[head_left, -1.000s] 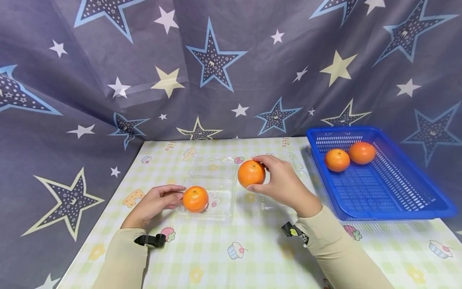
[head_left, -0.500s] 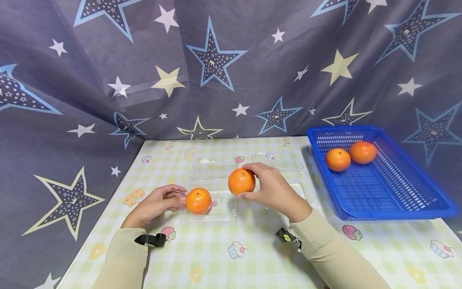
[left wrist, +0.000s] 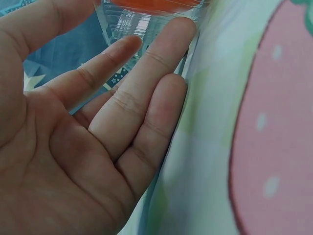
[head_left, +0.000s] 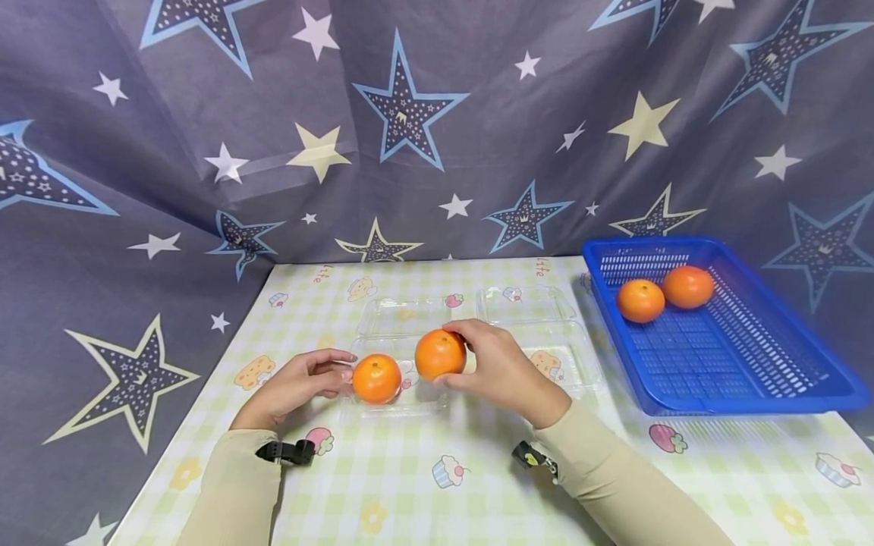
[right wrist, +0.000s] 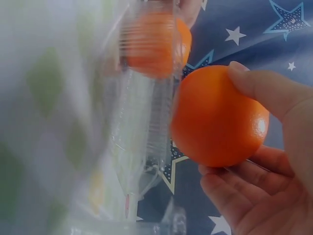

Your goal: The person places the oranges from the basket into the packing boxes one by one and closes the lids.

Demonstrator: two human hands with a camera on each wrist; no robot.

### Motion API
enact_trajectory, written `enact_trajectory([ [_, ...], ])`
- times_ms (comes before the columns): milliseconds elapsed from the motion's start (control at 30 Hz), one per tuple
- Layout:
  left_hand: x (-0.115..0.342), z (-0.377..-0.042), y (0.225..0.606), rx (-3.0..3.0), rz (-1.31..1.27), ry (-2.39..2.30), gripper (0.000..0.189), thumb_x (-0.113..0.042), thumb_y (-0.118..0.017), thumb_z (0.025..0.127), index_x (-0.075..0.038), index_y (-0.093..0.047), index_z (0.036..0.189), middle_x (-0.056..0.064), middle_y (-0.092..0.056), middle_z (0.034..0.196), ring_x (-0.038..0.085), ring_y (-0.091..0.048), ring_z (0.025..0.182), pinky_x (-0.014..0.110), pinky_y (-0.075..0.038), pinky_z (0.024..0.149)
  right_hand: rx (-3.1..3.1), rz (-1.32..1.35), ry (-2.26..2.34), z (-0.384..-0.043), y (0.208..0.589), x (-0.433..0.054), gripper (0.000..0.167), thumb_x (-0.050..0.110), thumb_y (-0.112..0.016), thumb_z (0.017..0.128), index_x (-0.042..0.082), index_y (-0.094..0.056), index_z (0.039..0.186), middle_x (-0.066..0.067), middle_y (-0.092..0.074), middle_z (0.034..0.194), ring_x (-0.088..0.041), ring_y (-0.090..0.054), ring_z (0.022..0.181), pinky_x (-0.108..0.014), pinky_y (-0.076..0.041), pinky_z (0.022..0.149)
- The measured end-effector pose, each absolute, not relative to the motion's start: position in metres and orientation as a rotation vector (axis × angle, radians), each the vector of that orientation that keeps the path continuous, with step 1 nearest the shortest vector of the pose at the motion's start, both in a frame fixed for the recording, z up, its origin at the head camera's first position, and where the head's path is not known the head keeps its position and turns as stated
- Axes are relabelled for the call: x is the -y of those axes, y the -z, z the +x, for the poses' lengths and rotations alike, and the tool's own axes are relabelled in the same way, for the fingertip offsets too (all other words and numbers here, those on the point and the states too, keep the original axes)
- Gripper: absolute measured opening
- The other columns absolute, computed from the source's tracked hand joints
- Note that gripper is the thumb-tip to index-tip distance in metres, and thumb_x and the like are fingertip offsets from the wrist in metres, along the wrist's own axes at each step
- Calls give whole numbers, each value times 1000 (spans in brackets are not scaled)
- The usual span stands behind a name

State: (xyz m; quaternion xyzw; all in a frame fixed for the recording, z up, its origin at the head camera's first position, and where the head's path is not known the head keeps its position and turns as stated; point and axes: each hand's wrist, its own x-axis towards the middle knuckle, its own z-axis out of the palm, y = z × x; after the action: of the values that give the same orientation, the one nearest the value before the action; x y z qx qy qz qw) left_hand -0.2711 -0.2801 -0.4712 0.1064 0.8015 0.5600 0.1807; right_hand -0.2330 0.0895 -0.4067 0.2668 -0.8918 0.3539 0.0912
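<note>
In the head view my right hand (head_left: 501, 371) grips an orange (head_left: 440, 355), thumb on the near side and fingers at the far side. It holds the fruit above the right part of a clear plastic clamshell box (head_left: 426, 406). The right wrist view shows this held orange (right wrist: 220, 117) just outside the box's ribbed wall. Another orange (head_left: 377, 378) sits inside the box at its left end. My left hand (head_left: 293, 387) rests beside that end, its fingertips right at the box wall. Its fingers (left wrist: 127, 103) lie extended and loosely spread in the left wrist view.
A second clear clamshell box (head_left: 570, 353) lies with its lid open, right of the first. Farther right, a blue plastic basket (head_left: 744, 406) holds two more oranges (head_left: 640, 301). A checked cloth (head_left: 382, 478) covers the table; a star-patterned curtain (head_left: 437, 182) hangs behind.
My right hand has carried its orange leftward and lower, from between the two boxes to over the left one. The left box and its orange shifted slightly right; my left hand barely moved.
</note>
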Motion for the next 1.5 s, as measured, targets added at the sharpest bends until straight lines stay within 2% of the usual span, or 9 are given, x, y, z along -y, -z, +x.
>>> enact_trajectory([
  [267,280,-271,470,-2279,296,-1562,47,-25,-72,99,-2,-60,138,13,-71,127,17,-71,100,33,-59,86,2636,829,-1061,-231,416,-80,73,39,-92,78,13,-60,138,2,-65,132,-13,-66,112,-31,-57,95],
  [700,279,-271,470,-2292,270,-1549,48,-28,-73,98,-4,-61,138,13,-70,128,19,-71,101,33,-58,88,2642,845,-991,-228,428,-70,75,45,-90,79,15,-58,141,3,-65,137,-16,-65,123,-36,-54,103],
  [1067,279,-271,470,-2280,275,-1558,47,-27,-72,99,-3,-61,138,12,-69,129,18,-70,102,34,-58,88,2679,862,-951,-224,434,-66,73,45,-89,80,18,-59,141,6,-64,136,-13,-64,123,-34,-53,104],
  [1500,279,-270,470,-2279,264,-1555,48,-28,-73,98,-5,-61,138,14,-69,130,20,-71,103,35,-58,89,2671,887,-934,-226,437,-66,70,45,-86,83,16,-58,141,3,-64,136,-14,-64,123,-35,-54,103],
])
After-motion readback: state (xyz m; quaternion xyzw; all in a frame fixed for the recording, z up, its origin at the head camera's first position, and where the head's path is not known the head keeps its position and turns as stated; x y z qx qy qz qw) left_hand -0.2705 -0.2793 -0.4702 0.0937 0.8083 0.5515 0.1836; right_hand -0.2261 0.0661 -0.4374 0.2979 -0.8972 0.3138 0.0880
